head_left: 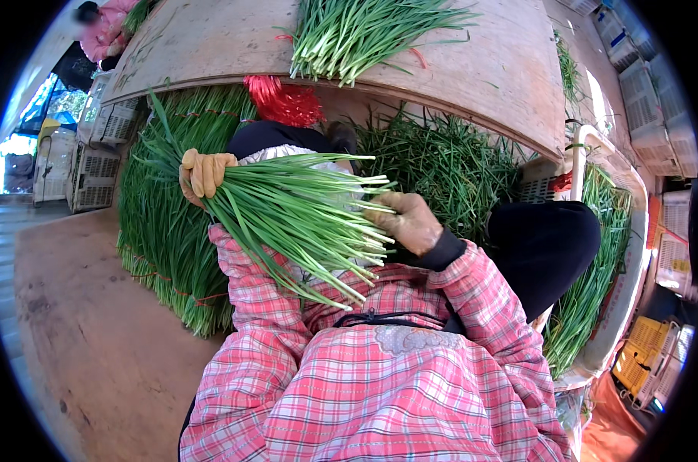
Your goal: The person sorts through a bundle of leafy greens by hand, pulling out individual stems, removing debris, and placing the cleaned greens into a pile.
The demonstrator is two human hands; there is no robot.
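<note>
A green bunch (287, 208) lies across the lap, between stacked bundles (156, 208) at left and a white crate (639, 212) of greens at right.
On the far side, a wooden board (510, 77) spans the scene, bearing a tied bundle (364, 38); red ties (283, 102) hang at its near edge, and a heap of loose leaves (437, 158) lies beyond the right hand (410, 225), partly under the board; another person (106, 35) is at far left. The gloved left hand (202, 175) wraps its fingers tightly around the bunch's leafy part; the gloved right hand's fingers bend narrowly at the pale stalk ends, though whether they pinch any I cannot tell.
</note>
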